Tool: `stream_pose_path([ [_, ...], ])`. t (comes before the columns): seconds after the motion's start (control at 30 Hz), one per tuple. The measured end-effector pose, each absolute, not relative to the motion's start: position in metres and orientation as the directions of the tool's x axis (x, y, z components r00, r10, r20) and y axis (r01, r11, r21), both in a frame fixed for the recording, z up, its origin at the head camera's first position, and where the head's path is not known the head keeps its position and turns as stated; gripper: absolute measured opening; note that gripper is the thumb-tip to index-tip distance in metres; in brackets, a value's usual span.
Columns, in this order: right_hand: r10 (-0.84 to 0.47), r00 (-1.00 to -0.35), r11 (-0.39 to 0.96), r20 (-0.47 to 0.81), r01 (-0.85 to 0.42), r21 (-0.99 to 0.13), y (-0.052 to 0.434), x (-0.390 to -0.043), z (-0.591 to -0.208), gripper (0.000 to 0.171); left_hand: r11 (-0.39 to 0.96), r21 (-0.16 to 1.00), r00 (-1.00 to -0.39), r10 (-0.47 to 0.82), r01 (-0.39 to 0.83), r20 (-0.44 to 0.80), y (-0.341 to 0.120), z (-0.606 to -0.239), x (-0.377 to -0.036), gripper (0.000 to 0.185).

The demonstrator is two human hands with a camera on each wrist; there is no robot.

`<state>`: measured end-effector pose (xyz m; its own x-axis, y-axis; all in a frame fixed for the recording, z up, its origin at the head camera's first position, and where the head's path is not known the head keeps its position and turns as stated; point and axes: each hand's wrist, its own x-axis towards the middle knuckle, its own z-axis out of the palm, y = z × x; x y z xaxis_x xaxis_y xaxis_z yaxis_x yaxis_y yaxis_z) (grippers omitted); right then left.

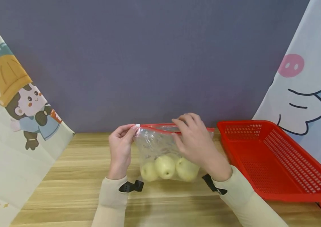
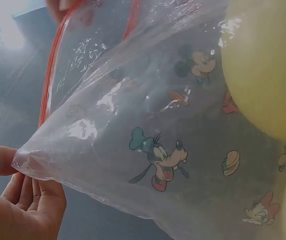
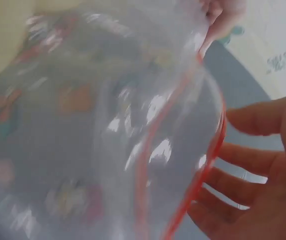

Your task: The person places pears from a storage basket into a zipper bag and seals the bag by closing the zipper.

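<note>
A clear zip bag (image 1: 160,145) with cartoon prints and a red zip strip (image 1: 154,126) stands on the wooden table (image 1: 78,176). Three pale yellow-green fruits (image 1: 165,166) lie in its bottom. My left hand (image 1: 132,130) pinches the bag's top left corner; the left wrist view shows that corner (image 2: 25,162) between thumb and fingers, with one fruit (image 2: 268,65) close by. My right hand (image 1: 177,130) holds the rim near its middle, fingers curled over the far side and thumb on the near side. In the blurred right wrist view the bag's mouth (image 3: 213,150) gapes beside my spread fingers (image 3: 248,160).
A red plastic basket (image 1: 242,123) with nothing in it sits on the table right of the bag. A grey wall stands behind, and printed cartoon screens close in the left (image 1: 13,126) and right (image 1: 313,78) sides.
</note>
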<state>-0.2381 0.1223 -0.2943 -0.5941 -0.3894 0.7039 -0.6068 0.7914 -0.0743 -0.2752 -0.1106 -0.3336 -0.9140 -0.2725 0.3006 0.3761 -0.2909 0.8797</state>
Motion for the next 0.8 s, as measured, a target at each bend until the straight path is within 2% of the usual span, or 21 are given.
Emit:
stream_pose_path([
  [0.3,-0.459,-0.651,0.785,0.604,-0.616,-0.067,0.073,-0.252,-0.295,0.042,-0.323,0.859,-0.91,-0.258,0.396,0.323,-0.106,-0.333,-0.27,0.004],
  [0.43,-0.489,-0.653,0.772,0.579,-0.633,-0.061,0.059,-0.261,-0.3,0.038,-0.312,0.861,-0.909,-0.247,0.402,0.335,-0.105,-0.335,-0.269,0.011],
  [0.63,-0.486,-0.621,0.736,0.615,-0.671,-0.095,0.047,-0.275,-0.301,0.026,-0.271,0.865,-0.902,-0.221,0.422,0.371,-0.103,-0.336,-0.269,0.015],
  [0.8,-0.469,-0.656,0.715,0.591,-0.675,-0.181,0.044,-0.281,-0.302,0.023,-0.234,0.87,-0.894,-0.235,0.434,0.382,-0.104,-0.335,-0.271,0.013],
])
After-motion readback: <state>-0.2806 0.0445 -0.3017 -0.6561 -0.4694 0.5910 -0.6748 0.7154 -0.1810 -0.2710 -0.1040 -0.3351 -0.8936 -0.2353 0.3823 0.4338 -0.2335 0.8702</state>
